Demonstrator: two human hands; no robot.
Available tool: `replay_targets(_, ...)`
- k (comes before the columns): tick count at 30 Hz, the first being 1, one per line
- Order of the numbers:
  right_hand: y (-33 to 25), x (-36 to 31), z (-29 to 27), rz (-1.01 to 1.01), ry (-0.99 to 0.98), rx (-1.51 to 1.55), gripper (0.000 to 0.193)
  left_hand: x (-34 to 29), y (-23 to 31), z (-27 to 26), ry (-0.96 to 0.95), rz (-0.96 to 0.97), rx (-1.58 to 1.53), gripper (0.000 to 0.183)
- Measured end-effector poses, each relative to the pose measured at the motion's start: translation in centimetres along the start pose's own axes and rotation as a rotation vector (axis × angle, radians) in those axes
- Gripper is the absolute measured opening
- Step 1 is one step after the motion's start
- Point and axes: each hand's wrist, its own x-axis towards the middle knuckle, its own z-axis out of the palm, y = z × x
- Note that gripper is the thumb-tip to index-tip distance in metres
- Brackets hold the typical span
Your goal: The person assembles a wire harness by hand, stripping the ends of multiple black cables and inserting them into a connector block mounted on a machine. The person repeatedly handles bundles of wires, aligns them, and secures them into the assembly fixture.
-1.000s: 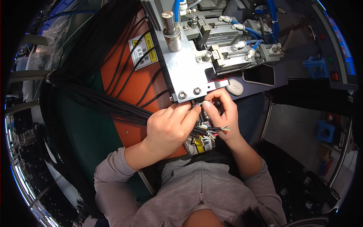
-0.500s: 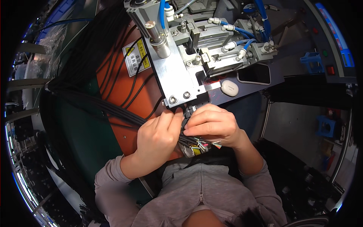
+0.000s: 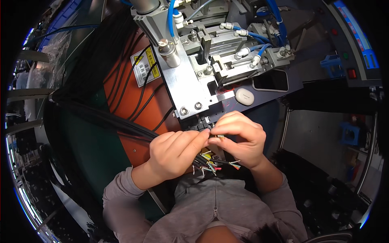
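The left hand (image 3: 174,154) is curled closed around black cables (image 3: 139,128), which run in from the left across an orange plate (image 3: 139,108); this grip seems to keep the bundle together and steady. The right hand (image 3: 242,139) pinches the coloured wires (image 3: 219,136) of one cable between thumb and forefinger, its tips meeting the left hand's, probably so that this end stays apart from the others. The remaining stripped ends (image 3: 210,166) fan out below, loose toward the lap. The work sits just in front of a metal fixture (image 3: 180,89), perhaps for easy reach; a white case (image 3: 244,96) and a phone (image 3: 270,81) lie beside it on the table (image 3: 296,83).
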Motion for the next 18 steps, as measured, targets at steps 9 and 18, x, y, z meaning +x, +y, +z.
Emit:
replay_targets(9,0.78,0.22,0.52,0.078,-0.024,0.061,0.01,0.47,0.57,0.02,0.072,-0.093,-0.03,0.019)
replay_targets(18,0.14,0.5,0.96,-0.06,0.101,-0.273,0.014,0.35,0.78,0.44,0.025,-0.143,0.001,0.017)
